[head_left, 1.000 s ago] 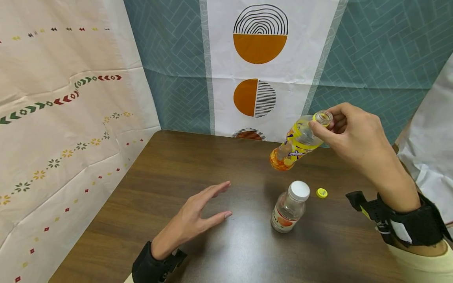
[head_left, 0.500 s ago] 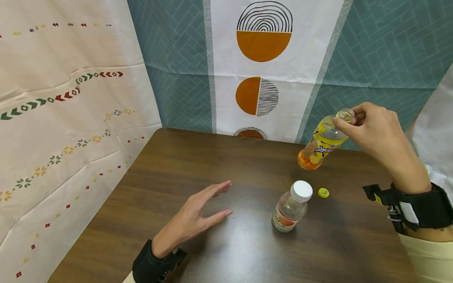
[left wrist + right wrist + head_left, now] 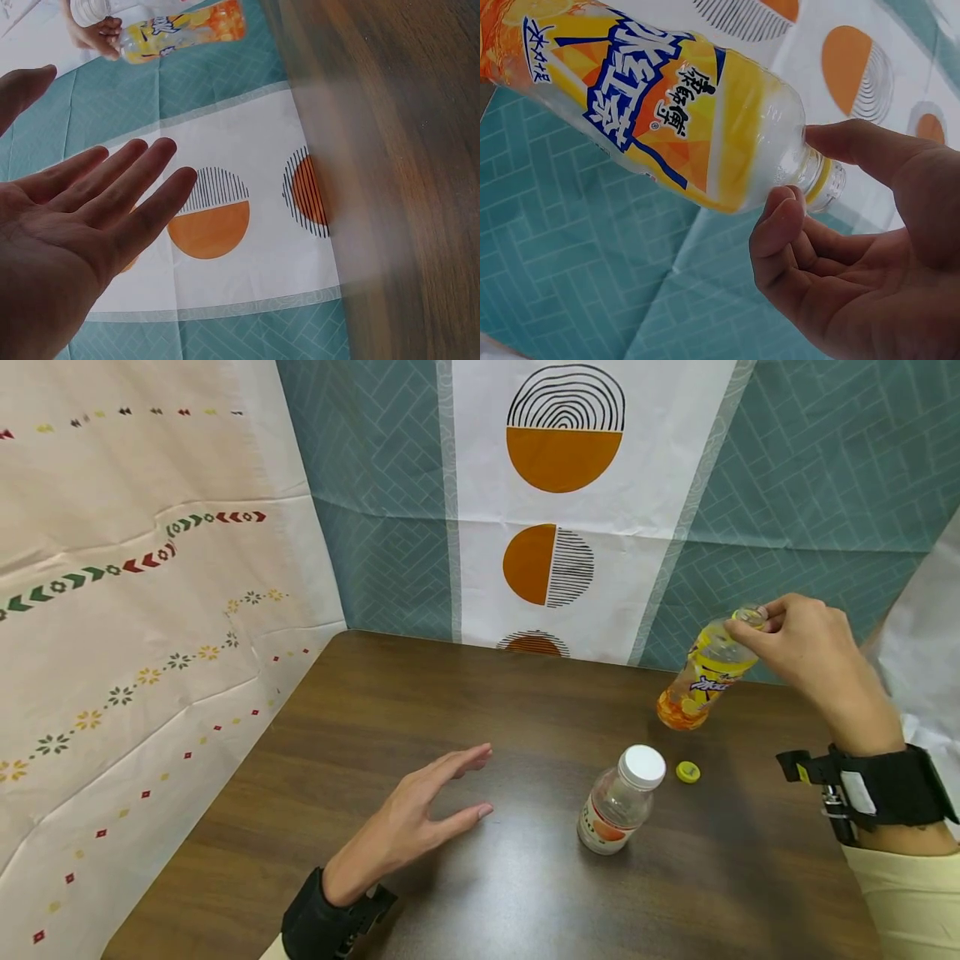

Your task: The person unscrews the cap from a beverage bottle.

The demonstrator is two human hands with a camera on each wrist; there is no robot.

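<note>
bottle (image 3: 705,683) – tilted, pinched near its mouth by the right hand (image 3: 813,652) – is at one o'clock from white-capped jar (image 3: 618,797); the left hand (image 3: 408,818) has fingers extended, released.

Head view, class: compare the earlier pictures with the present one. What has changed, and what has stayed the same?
The right hand has carried the yellow-labelled bottle to the right, so its base now lies beyond the yellow cap. Nothing was newly gripped or let go. The left hand, the white-capped bottle and the yellow cap stayed put.
</note>
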